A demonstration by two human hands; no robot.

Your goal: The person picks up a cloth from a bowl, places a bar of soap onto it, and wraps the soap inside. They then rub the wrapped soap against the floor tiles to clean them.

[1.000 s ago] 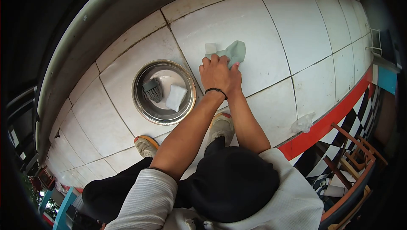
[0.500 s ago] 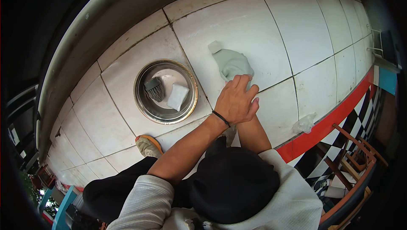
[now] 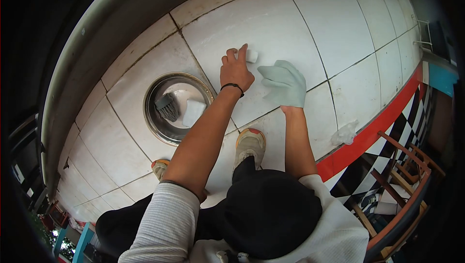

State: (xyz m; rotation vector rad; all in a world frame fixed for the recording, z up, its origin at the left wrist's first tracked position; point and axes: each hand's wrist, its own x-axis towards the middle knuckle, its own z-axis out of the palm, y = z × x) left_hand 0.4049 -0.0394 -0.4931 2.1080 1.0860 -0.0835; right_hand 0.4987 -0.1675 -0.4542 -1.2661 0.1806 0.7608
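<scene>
My left hand [image 3: 236, 71], bare with a dark band at the wrist, is above the white tiles [image 3: 213, 25]. Its fingers are bent around a small white block [image 3: 251, 56], whose right part shows beside the fingertips. A pale green glove [image 3: 286, 84] covers my right hand [image 3: 283, 81], whose fingers are spread and point left, just right of the block. Nothing shows in the gloved hand. To the left, a round metal basin [image 3: 151, 117] holds a grey brush [image 3: 167, 107] and a white sponge-like block [image 3: 194, 113], partly beside my left forearm.
A crumpled clear plastic bag [image 3: 345, 133] lies at right near the red floor edge [image 3: 361, 149]. Beyond it stands a wooden chair-like frame [image 3: 404, 205]. My shoes [image 3: 250, 144] are below the hands. A dark curved rim [image 3: 72, 64] borders the upper left.
My hands have come apart. The left has moved up and left to the small white block. The right has moved rightward, and the glove now covers it. The view has shifted slightly.
</scene>
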